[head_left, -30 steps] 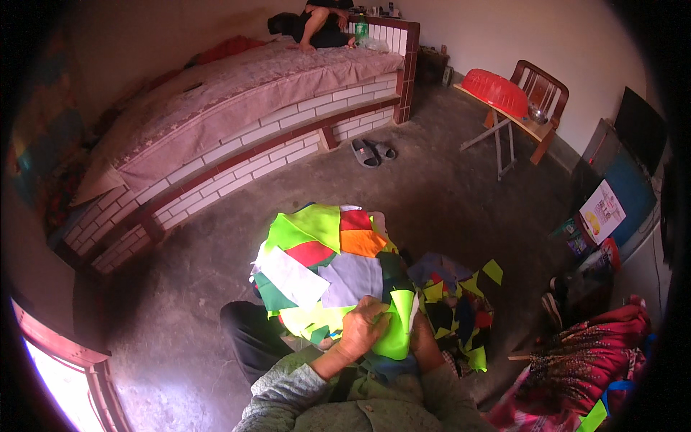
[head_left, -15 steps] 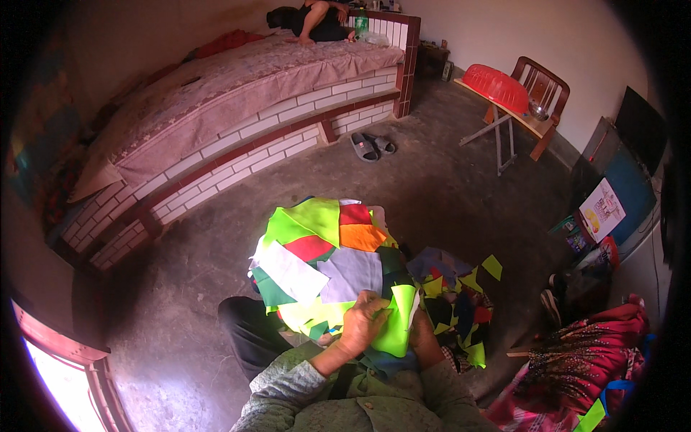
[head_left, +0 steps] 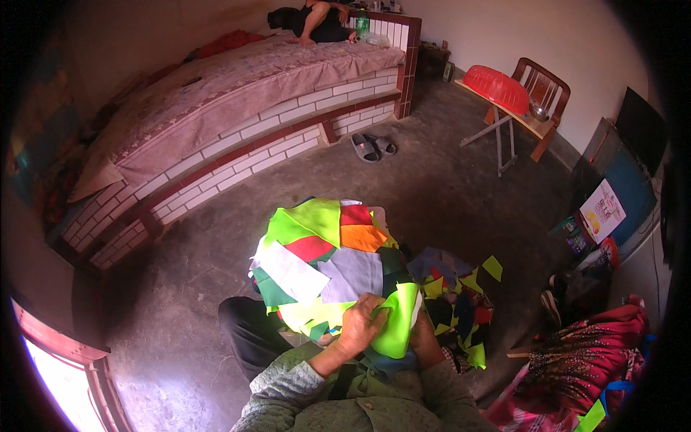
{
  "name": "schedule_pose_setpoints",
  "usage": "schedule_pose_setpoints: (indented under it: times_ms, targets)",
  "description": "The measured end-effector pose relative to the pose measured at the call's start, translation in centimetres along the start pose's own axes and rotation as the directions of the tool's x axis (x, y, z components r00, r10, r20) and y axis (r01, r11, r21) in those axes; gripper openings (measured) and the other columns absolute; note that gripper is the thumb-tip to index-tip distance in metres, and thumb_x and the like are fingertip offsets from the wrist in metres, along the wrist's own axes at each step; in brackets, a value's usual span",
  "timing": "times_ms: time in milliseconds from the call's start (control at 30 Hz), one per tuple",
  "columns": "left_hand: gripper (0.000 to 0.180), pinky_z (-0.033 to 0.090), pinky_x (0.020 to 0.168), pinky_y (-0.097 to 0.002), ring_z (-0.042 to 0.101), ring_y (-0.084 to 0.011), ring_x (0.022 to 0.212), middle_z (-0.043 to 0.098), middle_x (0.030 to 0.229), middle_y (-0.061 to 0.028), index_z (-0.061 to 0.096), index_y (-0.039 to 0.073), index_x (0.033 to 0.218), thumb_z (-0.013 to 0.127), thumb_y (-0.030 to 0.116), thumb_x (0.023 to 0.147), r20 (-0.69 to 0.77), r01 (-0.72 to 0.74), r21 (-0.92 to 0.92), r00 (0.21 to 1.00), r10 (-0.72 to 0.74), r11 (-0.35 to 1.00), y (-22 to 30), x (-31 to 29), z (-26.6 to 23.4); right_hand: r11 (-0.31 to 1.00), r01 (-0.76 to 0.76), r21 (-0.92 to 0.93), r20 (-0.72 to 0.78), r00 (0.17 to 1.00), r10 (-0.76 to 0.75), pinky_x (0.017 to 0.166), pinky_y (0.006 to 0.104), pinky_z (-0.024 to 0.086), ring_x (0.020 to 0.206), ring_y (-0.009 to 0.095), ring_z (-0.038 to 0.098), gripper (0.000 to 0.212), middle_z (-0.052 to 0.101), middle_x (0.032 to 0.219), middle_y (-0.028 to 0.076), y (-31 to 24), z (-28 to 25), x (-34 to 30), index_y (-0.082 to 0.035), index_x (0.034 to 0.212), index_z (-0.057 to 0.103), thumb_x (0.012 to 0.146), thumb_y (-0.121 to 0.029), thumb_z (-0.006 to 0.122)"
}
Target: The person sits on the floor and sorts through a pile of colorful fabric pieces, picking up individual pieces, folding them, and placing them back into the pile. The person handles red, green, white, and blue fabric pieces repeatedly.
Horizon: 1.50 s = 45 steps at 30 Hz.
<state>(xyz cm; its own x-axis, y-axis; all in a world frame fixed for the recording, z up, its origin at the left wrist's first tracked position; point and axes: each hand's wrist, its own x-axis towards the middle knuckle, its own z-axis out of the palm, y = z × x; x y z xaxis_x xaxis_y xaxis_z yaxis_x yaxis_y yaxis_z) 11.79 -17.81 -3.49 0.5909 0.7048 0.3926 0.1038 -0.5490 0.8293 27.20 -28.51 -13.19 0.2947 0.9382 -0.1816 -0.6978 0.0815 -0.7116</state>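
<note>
A bright green piece of fabric (head_left: 397, 327) is held up close to my body, bent into a curve. My left hand (head_left: 361, 322) is closed, pinching its left edge between thumb and fingers. At the right edge my right hand (head_left: 426, 338) grips the same piece from behind, its fingers mostly hidden by the cloth. Just beyond my hands lies a rounded heap of cloth scraps (head_left: 353, 275) in lime, white, grey, red, orange and dark green. What supports this heap is covered.
More scraps (head_left: 461, 302) lie on the floor to the right. Dark red patterned cloth (head_left: 590, 360) is at lower right. Slippers (head_left: 373, 147) stand before a brick-sided bed (head_left: 252, 93), where a person (head_left: 320, 21) rests. A red basin (head_left: 495, 88) sits on a small table near a chair.
The green fabric has shifted and curved slightly between my hands. My left hand has moved very little, and both hands stay at the piece.
</note>
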Motion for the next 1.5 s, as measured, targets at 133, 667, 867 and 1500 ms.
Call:
schedule_pose_setpoints:
  times_ms: [133, 667, 867, 1500]
  targets:
    - [0.015, 0.050, 0.064, -0.0339, 0.064, -0.0268, 0.074, 0.064, 0.083, -0.0167, 0.059, 0.002, 0.097, 0.060, 0.008, 0.084, 0.079, 0.222, -0.210, 0.975, -0.209, 0.952, -0.2, -0.2, -0.1, 0.995, 0.087, 0.050, 0.073, 0.993, -0.091, 0.087, 0.0281, 0.044, 0.104, 0.014, 0.054, 0.043, 0.056, 0.117, 0.002, 0.8, -1.6, 1.2, -0.009, 0.128, 0.047, 0.095, -0.037, 0.049]
    - [0.009, 0.041, 0.069, -0.0222, 0.047, -0.0067, 0.076, 0.054, 0.081, 0.0022, 0.053, 0.005, 0.098, 0.051, 0.011, 0.092, 0.138, 0.324, -0.623, 0.941, -0.308, 0.712, -0.2, 0.1, -1.4, 0.952, 0.048, 0.303, -0.046, 0.998, -0.036, 0.087, 0.0345, 0.047, 0.104, 0.020, 0.057, 0.046, 0.057, 0.119, 0.005, 0.3, -0.2, 1.2, -0.008, 0.129, 0.046, 0.093, -0.035, 0.055]
    - [0.011, 0.041, 0.070, -0.0205, 0.049, -0.0056, 0.078, 0.057, 0.085, 0.0017, 0.054, 0.004, 0.098, 0.050, 0.011, 0.091, 0.199, 0.349, -0.751, 0.929, -0.311, 0.560, 1.7, 0.5, -2.9, 0.941, 0.057, 0.333, -0.037, 0.998, -0.047, 0.086, 0.0382, 0.048, 0.105, 0.021, 0.057, 0.048, 0.057, 0.119, 0.008, 1.2, -1.5, 1.1, -0.006, 0.128, 0.047, 0.090, -0.032, 0.060]
    - [0.013, 0.048, 0.065, -0.0241, 0.058, -0.0108, 0.072, 0.058, 0.085, -0.0022, 0.051, 0.007, 0.101, 0.051, 0.006, 0.088, -0.023, 0.118, -0.932, 0.924, -0.381, 0.342, 4.2, 1.6, -7.2, 0.989, -0.043, 0.138, 0.156, 0.988, 0.022, 0.087, 0.0301, 0.044, 0.099, 0.017, 0.058, 0.042, 0.060, 0.111, 0.006, -0.4, -0.4, 0.8, -0.002, 0.118, 0.054, 0.084, -0.025, 0.061]
